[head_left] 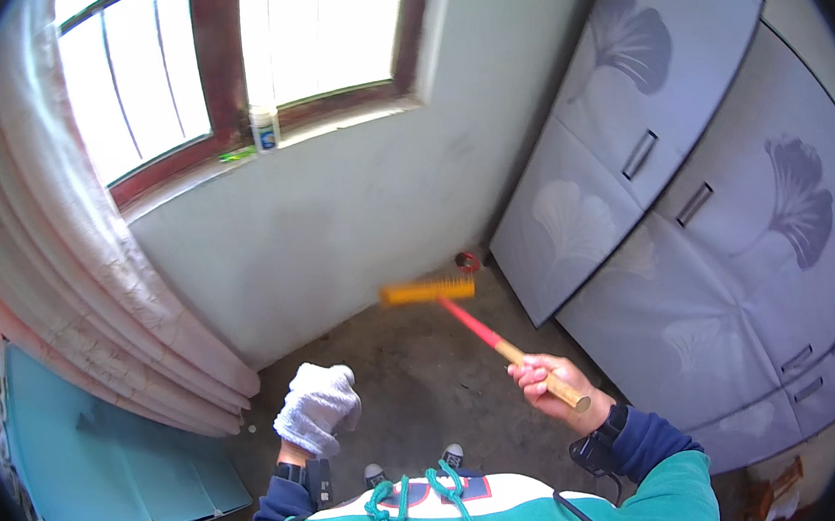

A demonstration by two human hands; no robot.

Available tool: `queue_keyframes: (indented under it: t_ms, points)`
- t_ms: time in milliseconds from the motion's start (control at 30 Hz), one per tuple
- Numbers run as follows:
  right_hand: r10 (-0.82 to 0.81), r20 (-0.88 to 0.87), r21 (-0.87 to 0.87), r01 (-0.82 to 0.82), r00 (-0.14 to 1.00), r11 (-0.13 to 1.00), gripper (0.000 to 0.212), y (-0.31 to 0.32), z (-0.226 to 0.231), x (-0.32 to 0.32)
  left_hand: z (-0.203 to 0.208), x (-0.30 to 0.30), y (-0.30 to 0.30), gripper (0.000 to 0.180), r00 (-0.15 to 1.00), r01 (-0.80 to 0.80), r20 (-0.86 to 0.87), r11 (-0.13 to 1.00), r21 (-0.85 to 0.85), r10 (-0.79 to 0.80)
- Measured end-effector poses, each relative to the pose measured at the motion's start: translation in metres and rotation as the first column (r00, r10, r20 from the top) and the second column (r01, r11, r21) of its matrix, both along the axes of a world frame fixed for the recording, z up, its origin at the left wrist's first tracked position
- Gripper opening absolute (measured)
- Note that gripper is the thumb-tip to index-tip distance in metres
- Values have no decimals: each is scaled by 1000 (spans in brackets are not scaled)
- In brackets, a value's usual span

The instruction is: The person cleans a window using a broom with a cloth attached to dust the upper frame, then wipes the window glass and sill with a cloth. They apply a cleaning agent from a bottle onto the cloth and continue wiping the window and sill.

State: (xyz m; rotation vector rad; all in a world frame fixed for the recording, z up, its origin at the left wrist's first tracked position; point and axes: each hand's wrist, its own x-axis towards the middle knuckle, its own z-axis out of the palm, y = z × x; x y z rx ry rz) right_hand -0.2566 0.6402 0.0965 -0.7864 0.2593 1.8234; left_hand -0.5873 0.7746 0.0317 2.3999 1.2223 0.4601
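Note:
My right hand (557,388) is wrapped round the handle of a long-handled brush (485,331), near its wooden end. The handle has a pinkish-red stretch and runs up and to the left to a yellow crosspiece with short bristles or teeth, slightly blurred. That head is off the floor or just over it; I cannot tell which. On the left, a light grey-white cloth (315,411) is bunched over my left hand (295,454), hiding its fingers and leaving only the wrist side bare. The two hands are well apart, in front of my body.
Grey wardrobes (594,213) with leaf prints stand at the right. A pale curtain (95,251) hangs beside the window, above a blue-topped unit (113,440). A white bottle (265,129) stands on the sill. A red roll (467,262) lies on the dark floor (421,401) by the wall.

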Motion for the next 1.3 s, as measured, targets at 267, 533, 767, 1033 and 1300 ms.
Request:
queue_keyframes:
  t_ms: [267,533,767,1033,1300]
  points:
    - [-284,512,469,13,811,883,33,-61,109,-11,53,68,9,26,942,316,25,909,271,-334]
    - [-476,779,591,-224,408,775,41,-78,93,0,52,86,6,25,897,385,48,830,404,-440]
    - [-548,814,580,-236,192,780,26,-23,84,43,52,77,12,23,898,427,-87,810,402,-430]
    - [-589,803,591,9,92,807,26,-2,135,62,93,45,65,20,908,409,-39,863,298,-417]
    - [-49,993,22,-239,-111,971,23,-62,-36,82,202,2,140,19,921,331,42,835,440,-387]
